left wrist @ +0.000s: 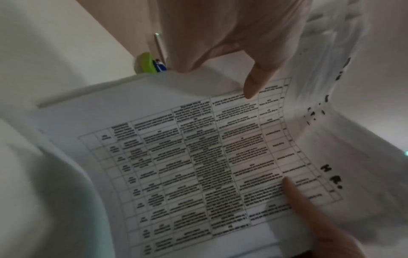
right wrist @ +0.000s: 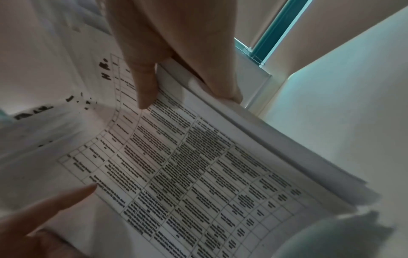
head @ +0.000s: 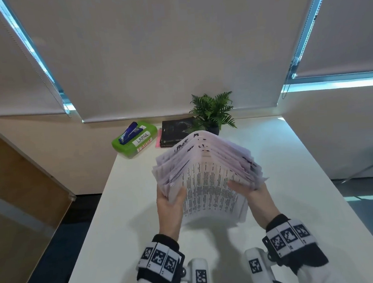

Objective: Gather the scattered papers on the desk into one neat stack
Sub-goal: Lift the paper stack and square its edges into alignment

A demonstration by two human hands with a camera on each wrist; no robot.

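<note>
A thick stack of printed papers [head: 208, 184] is held upright and bowed over the white desk [head: 125, 223], its sheets fanned unevenly at the top. My left hand [head: 171, 202] grips its left edge and my right hand [head: 248, 190] grips its right edge. The front sheet carries a printed table [left wrist: 198, 165]. In the left wrist view my left hand [left wrist: 232, 43] has its thumb on the front sheet and its fingers behind the stack. The right wrist view shows my right hand [right wrist: 176, 43] pinching the papers [right wrist: 198, 165] the same way. Whether the lower edge touches the desk is unclear.
At the desk's far end lie a green box [head: 135, 142] labelled LARGE with a blue stapler [head: 129, 132] on it, a black book [head: 177, 132] and a potted fern [head: 213, 113]. The desk's left edge runs diagonally beside a dark floor. Closed blinds hang behind.
</note>
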